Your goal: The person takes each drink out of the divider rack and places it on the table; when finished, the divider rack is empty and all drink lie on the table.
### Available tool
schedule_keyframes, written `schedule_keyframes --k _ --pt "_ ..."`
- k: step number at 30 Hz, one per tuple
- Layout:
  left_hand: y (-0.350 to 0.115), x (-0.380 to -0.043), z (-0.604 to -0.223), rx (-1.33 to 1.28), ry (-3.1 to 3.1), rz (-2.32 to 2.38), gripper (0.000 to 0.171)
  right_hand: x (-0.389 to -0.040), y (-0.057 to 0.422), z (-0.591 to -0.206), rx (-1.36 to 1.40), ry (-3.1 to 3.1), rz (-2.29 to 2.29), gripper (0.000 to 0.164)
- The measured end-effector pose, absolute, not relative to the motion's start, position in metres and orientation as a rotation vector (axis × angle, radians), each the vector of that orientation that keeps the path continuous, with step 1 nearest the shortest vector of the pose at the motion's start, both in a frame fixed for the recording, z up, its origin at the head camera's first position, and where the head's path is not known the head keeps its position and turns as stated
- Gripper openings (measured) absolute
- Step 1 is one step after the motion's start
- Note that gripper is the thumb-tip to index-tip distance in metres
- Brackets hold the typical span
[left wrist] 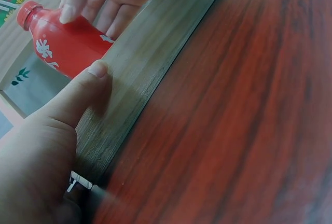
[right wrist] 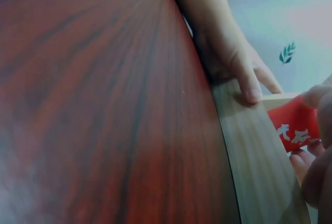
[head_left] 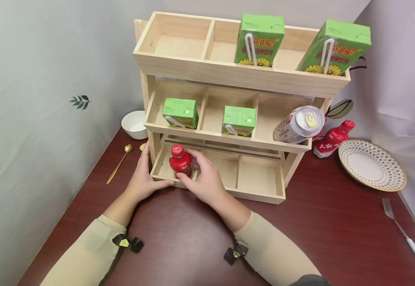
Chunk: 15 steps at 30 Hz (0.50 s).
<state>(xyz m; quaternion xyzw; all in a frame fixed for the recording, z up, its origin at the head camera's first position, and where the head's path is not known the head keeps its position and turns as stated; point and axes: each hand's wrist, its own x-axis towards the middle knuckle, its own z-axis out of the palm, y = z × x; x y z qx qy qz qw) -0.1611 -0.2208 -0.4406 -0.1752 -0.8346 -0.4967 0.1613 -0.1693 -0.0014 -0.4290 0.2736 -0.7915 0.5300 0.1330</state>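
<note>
Bottle (head_left: 179, 162), gripped by the right hand (head_left: 206, 178) (left hand (head_left: 143, 179) clasps the rack (head_left: 236, 78) by its edge), has roomy compartments (head_left: 257, 174) alongside.

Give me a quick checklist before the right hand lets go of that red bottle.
1. Hold on bottle: ok. The right hand has thumb and fingers around the red bottle.
2. Position: ok. The bottle is in the left compartment of the bottom tray.
3. Orientation: ok. Its red cap is on and faces up.
4. Rack steadied: ok. The left hand is at the rack's left corner, thumb on the tray's front wall.
5. Base resting on the tray floor: cannot tell. Wall and hand hide it.
6. Fingers clear of bottle: not ok. Probably open them only once item 5 is confirmed.
</note>
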Motion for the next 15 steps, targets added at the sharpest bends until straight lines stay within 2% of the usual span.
schedule_keyframes --k 15 --pt "-0.2231 -0.1653 -0.4463 -0.488 -2.387 -1.442 0.138 -0.1718 -0.0085 -0.4317 0.794 -2.301 1.644 0.066"
